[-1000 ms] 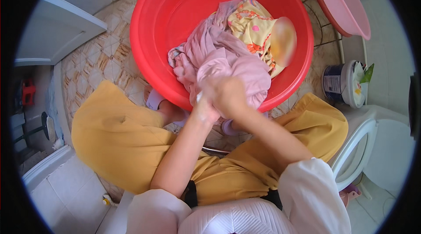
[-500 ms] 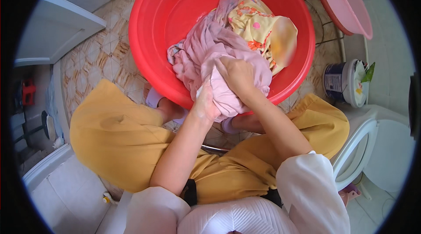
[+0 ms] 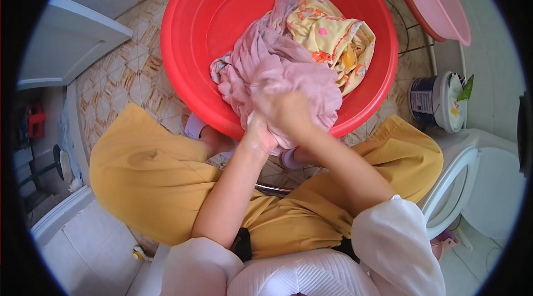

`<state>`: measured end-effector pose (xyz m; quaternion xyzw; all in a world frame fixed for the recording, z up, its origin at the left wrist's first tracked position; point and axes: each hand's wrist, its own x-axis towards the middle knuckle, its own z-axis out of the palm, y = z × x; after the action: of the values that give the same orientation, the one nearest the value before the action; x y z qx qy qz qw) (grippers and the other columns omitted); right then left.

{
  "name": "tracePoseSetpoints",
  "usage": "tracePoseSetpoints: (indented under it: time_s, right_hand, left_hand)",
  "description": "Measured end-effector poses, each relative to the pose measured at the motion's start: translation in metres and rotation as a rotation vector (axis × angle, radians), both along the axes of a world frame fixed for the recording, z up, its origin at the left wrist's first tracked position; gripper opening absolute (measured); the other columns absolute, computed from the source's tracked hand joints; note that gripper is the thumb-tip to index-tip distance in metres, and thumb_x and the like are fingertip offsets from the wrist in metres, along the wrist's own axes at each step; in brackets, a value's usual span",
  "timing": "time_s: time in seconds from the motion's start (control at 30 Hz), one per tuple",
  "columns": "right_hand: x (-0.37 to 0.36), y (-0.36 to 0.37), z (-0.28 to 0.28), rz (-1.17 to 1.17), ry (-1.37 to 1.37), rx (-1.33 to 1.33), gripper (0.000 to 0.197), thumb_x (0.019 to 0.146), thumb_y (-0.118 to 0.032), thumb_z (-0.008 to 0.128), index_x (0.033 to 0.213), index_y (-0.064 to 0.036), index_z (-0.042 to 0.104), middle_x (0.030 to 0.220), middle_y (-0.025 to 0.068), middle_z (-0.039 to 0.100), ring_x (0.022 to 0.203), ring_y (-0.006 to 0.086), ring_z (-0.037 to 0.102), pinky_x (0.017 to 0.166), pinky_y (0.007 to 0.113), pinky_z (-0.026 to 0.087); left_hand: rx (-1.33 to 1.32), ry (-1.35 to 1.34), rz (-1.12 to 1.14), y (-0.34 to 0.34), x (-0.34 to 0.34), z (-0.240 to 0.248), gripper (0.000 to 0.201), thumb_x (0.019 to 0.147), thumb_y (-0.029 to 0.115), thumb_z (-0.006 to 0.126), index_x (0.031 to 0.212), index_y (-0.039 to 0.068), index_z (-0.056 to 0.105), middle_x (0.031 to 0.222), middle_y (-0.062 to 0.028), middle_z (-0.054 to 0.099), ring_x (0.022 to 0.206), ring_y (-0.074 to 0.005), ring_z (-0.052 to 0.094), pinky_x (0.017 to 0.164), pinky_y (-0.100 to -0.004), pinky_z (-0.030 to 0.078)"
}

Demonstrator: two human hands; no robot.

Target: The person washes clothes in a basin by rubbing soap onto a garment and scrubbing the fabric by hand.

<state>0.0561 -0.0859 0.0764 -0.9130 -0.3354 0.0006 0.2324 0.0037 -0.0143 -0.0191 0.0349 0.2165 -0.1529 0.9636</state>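
A bunched, wet-looking pink cloth (image 3: 269,57) lies in the large red basin (image 3: 191,35) and hangs over its near rim. My left hand (image 3: 260,134) is closed round a fold of it at that rim, its fingers partly hidden. Right against it, my right hand (image 3: 288,114) is curled on the same cloth and smeared by motion. Whitish suds show on the left wrist. A yellow cloth with a floral print (image 3: 319,27) lies crumpled beside the pink one, at the basin's right side.
My yellow-trousered knees (image 3: 150,168) flank the basin. At right stand a white toilet (image 3: 455,179), a bucket with a dark label (image 3: 427,99) and a pink basin (image 3: 438,2) on a rack. A pale door (image 3: 72,38) is at left, above patterned floor tiles (image 3: 119,79).
My right hand has moved slightly left and toward me, close over the left hand. The right end of the yellow cloth, blurred before, now lies still. My left hand has barely moved.
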Motion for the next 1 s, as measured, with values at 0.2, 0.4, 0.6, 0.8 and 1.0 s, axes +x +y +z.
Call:
tracePoseSetpoints:
  time_s: [0.2,0.4,0.6,0.8,1.0]
  right_hand:
    - [-0.016,0.006,-0.006,0.133,-0.016,0.214,0.026,0.078,-0.029,0.054,0.061,-0.0095,0.058,0.052,0.0120,0.054,0.043,0.0279,0.052,0.043,0.040,0.041]
    - [0.012,-0.011,-0.014,-0.271,0.165,0.071,0.039,0.085,-0.036,0.049,0.061,-0.0062,0.060,0.054,0.0143,0.056,0.047,0.0306,0.055,0.047,0.042,0.042]
    - [0.031,-0.031,-0.025,-0.155,0.061,-0.139,0.033,0.082,-0.035,0.054,0.068,-0.0075,0.064,0.059,0.0145,0.058,0.051,0.0301,0.056,0.050,0.040,0.043]
    - [0.076,-0.074,0.022,-0.153,0.687,0.418,0.036,0.087,-0.033,0.052,0.078,0.0001,0.064,0.069,0.0098,0.060,0.064,0.0159,0.055,0.061,0.031,0.044]
    - [0.070,-0.073,0.054,-0.123,0.887,0.489,0.022,0.086,-0.025,0.054,0.085,-0.0031,0.060,0.076,0.0009,0.056,0.074,0.0080,0.049,0.068,0.026,0.042]
  left_hand:
    - [0.184,0.210,-0.006,0.007,0.013,0.072,0.041,0.093,0.039,0.033,0.112,0.008,0.052,0.109,-0.0077,0.058,0.098,-0.0192,0.058,0.083,-0.0347,0.049]
    - [0.210,0.239,0.019,0.001,0.017,0.078,0.039,0.093,0.040,0.036,0.109,0.009,0.052,0.106,-0.0058,0.058,0.096,-0.0180,0.058,0.085,-0.0351,0.048]
    - [0.030,-0.328,0.023,0.003,0.017,0.047,0.042,0.090,0.034,0.042,0.118,0.004,0.050,0.117,-0.0118,0.055,0.105,-0.0263,0.054,0.092,-0.0407,0.043]
    - [0.142,0.066,0.109,0.037,0.026,0.107,0.042,0.089,0.032,0.044,0.119,0.004,0.050,0.119,-0.0129,0.053,0.108,-0.0275,0.052,0.094,-0.0424,0.041]
    - [0.179,0.129,0.161,0.034,0.029,0.108,0.042,0.090,0.032,0.043,0.121,0.003,0.048,0.121,-0.0129,0.052,0.109,-0.0279,0.051,0.095,-0.0421,0.040]
